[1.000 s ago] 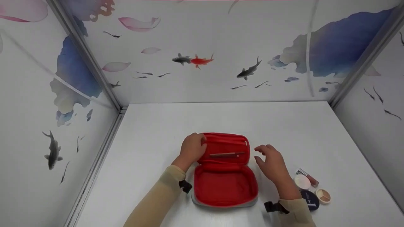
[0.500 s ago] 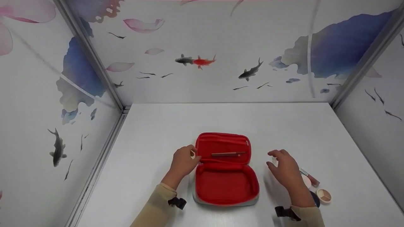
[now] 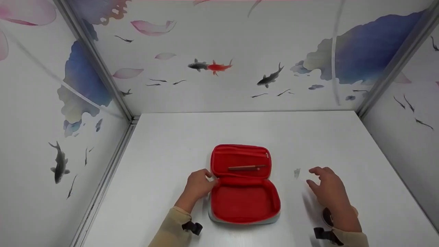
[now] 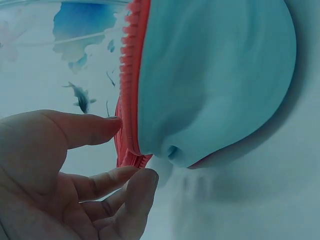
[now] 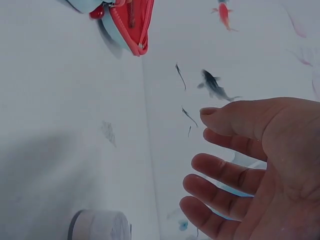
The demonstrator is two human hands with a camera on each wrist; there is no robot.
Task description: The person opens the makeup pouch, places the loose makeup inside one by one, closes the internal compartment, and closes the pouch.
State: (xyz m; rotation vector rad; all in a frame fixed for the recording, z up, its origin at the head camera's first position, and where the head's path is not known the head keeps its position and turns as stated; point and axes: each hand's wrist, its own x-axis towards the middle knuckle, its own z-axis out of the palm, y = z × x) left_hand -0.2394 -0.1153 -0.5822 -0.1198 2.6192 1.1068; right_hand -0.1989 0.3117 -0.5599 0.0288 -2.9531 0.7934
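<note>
An unzipped soft case (image 3: 245, 202) lies spread on the table, red inside and pale blue outside in the left wrist view. Two thin brown sticks (image 3: 246, 168) lie across its raised lid (image 3: 240, 157). My left hand (image 3: 199, 185) is at the case's left side by the hinge. Its thumb (image 4: 102, 129) touches the red zip edge (image 4: 131, 75) in the left wrist view, the other fingers loosely bent beneath. My right hand (image 3: 331, 187) hovers right of the case, fingers spread and holding nothing. Under its wrist a dark round compact (image 3: 327, 216) partly shows.
A small grey mark (image 3: 297, 173) is on the white table (image 3: 164, 144) between case and right hand. A white round container (image 5: 102, 225) stands low in the right wrist view. Printed walls (image 3: 219, 41) enclose the table at the back and sides.
My left hand has come off the lid and moved down toward the hinge. The right hand has moved right, away from the case, and now covers most of the cosmetics.
</note>
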